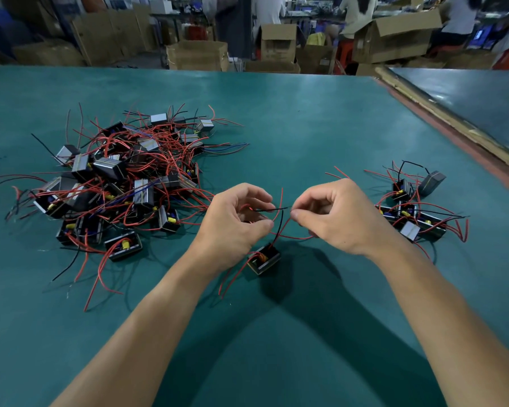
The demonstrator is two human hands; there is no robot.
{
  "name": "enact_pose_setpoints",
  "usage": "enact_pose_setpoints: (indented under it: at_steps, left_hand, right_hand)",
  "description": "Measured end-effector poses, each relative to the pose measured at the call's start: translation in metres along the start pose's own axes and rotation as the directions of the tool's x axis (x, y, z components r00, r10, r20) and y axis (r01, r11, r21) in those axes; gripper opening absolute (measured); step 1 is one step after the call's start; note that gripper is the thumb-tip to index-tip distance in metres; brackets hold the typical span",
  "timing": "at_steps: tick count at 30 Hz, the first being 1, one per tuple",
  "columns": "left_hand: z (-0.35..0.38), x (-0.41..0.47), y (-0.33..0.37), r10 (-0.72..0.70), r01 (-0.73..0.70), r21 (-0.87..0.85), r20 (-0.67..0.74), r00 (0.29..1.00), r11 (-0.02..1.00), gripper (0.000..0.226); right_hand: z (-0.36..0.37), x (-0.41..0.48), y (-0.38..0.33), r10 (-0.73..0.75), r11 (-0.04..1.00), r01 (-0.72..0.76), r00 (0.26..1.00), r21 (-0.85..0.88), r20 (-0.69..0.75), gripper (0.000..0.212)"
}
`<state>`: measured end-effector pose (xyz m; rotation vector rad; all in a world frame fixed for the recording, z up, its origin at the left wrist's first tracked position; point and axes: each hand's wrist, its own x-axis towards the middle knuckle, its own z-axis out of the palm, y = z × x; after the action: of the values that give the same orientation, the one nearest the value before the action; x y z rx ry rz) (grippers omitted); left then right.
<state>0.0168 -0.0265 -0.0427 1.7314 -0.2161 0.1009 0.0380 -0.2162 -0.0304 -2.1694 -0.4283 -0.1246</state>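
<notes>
A small black transformer (264,259) with a yellow winding hangs just above the green table (291,136), between my wrists, by its red and black leads. My left hand (235,221) has its fingers curled and pinches the leads near its fingertips. My right hand (332,212) pinches the end of the black lead (279,209) between thumb and forefinger. A red lead (294,238) loops under my right hand. The two hands are a few centimetres apart.
A large tangled pile of transformers (121,183) with red and black wires lies at the left. A smaller group of transformers (415,210) lies at the right. A second table (482,104) adjoins at the far right. Cardboard boxes (394,36) and people stand beyond the far edge.
</notes>
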Motion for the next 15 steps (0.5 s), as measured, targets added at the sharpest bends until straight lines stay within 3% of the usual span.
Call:
enact_pose_setpoints:
  at_steps: [6,15]
  left_hand:
    - [-0.001,0.003,-0.008,0.075,-0.037,0.238,-0.153,0.985,0.97,0.024]
    - [-0.004,0.003,-0.005,0.109,-0.038,0.28,-0.245,0.963,0.959,0.023]
  right_hand:
    - [-0.004,0.001,-0.004,0.093,0.989,-0.082,0.992,0.121,-0.09,0.017]
    - [-0.006,-0.002,-0.014,0.146,0.931,-0.16,0.987,0.329,0.067,0.019]
